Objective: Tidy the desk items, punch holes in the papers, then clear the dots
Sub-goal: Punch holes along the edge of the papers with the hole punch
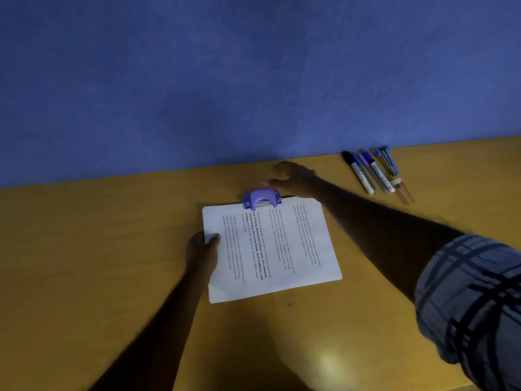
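Desk (112, 249): ochre top, butting against a blue wall (253, 80) along its far edge.
Paper stack (270, 249): printed sheets, lying flat at mid-desk, slightly askew; the landmark for every place below.
Hole punch (262, 199): purple, seated on the stack's far edge, with that edge inside its slot.
Left hand (203, 249): at the stack's left edge, pinching it, with the thumb (212, 238) on the top sheet.
Right hand (293, 179): just beyond the stack's far edge, beside the punch; fingers loosely spread, holding nothing. Contact with the punch cannot be determined.
Markers (372, 172): a side-by-side group, well to the right of the stack, against the wall.
Sleeve (473, 300): plaid, on the right arm, right of the stack.
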### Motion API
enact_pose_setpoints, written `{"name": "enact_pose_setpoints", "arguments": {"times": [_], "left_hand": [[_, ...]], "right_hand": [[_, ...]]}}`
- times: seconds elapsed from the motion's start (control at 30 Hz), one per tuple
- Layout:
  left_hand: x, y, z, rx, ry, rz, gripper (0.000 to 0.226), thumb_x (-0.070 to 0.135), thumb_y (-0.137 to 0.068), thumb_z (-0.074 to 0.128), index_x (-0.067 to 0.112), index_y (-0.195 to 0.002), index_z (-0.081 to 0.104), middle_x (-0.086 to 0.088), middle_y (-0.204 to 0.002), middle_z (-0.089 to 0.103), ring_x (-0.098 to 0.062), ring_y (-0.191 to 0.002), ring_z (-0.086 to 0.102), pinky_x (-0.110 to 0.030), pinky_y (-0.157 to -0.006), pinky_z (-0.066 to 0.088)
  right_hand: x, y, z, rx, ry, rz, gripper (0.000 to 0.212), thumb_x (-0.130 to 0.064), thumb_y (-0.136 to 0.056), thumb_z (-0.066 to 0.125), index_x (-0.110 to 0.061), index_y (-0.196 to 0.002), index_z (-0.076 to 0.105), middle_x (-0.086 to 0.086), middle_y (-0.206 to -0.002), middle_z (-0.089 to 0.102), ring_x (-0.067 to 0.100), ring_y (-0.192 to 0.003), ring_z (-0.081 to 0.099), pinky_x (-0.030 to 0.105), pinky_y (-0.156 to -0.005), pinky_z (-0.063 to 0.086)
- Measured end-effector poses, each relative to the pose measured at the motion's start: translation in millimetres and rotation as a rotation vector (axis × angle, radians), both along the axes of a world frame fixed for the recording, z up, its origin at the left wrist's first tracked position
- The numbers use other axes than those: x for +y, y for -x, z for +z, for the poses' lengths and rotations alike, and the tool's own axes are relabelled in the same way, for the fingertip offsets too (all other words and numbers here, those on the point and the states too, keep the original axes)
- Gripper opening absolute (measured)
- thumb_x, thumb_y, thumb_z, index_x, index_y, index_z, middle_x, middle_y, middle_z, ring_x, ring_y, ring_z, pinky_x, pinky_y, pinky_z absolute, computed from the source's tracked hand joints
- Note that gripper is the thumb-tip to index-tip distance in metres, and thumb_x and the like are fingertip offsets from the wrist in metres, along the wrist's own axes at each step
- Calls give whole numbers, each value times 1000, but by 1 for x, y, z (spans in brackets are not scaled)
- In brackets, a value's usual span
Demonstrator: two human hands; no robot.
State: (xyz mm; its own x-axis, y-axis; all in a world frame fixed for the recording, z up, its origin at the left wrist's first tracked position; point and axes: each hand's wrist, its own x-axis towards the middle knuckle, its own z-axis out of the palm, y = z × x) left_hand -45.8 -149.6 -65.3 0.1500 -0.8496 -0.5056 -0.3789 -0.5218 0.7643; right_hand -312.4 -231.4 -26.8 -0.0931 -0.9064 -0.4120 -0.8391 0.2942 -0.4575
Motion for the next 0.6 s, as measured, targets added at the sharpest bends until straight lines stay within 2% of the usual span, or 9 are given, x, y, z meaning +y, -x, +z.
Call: {"name": "enact_pose_setpoints", "arguments": {"times": [0.1, 0.2, 0.27, 0.4, 0.6], "left_hand": [[2, -4, 1, 41, 1, 6, 22, 18, -96, 57, -1, -108, 61, -18, -103, 66, -29, -87, 63, -37, -74, 51], [7, -4, 3, 52, 13, -18, 22, 18, -96, 56, 0, -109, 61, -18, -104, 66, -31, -89, 64, -37, -74, 52], [12, -4, 5, 58, 9, -12, 19, 18, -97, 56, 3, -107, 60, -17, -103, 66, -29, -86, 64, -35, -71, 53], [19, -3, 5, 43, -7, -10, 19, 17, -96, 57, 2, -107, 59, -19, -103, 66, -34, -90, 64, -42, -77, 55], [29, -5, 6, 39, 32, -27, 15, 17, -96, 57, 5, -105, 59, -15, -99, 65, -24, -81, 61, -33, -68, 49]], "right_hand": [[36, 13, -7, 34, 95, -74, 55, -49, -90, 58, -22, -138, 48, 4, -144, 50, 27, -129, 49, 48, -106, 40], [74, 27, -17, 83, 49, -23, 50, -37, -91, 63, -21, -136, 50, 3, -143, 50, 25, -129, 47, 43, -108, 39], [89, 31, -19, 104, 66, 2, 49, -36, -90, 64, -20, -134, 51, 2, -141, 50, 24, -128, 48, 40, -106, 37], [109, 30, -20, 147, 83, 96, 52, -36, -87, 66, -23, -134, 49, 1, -143, 47, 23, -131, 44, 43, -109, 32], [127, 27, -20, 138, 120, 36, 57, -40, -85, 68, -22, -135, 48, 2, -145, 45, 24, -133, 43, 44, -110, 31]]}}
